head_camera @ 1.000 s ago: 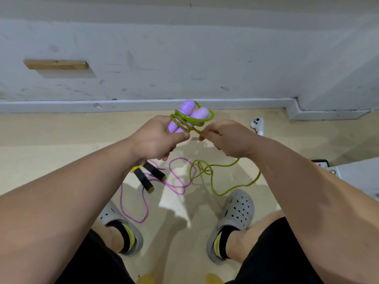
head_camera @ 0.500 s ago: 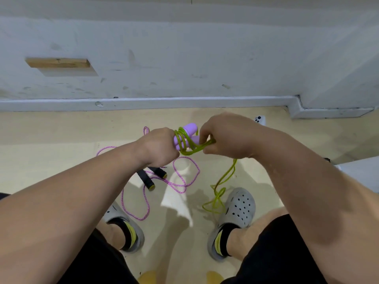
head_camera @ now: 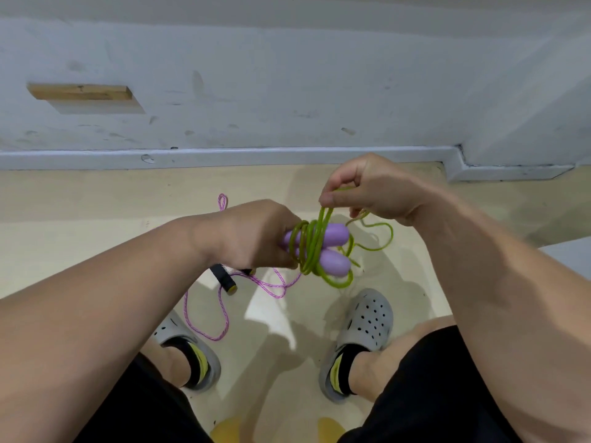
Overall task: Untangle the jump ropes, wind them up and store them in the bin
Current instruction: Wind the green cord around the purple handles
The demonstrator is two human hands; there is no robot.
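Left hand (head_camera: 256,235) fisted around the purple handles (head_camera: 332,247), forearm reaching in from lower left. Right hand (head_camera: 367,190) raised slightly higher, thumb and fingers pinching the green rope (head_camera: 323,225).

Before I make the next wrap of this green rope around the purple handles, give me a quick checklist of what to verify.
1. Left hand grips both purple handles together: ok.
2. Right hand pinches the green rope above the handles: ok.
3. Green rope fully wound: not ok; a loose tail hangs to the right.
4. Green rope free of the pink rope lying on the floor: cannot tell; the left hand hides where they pass.
5. Bin within reach: cannot tell; it is not in view.
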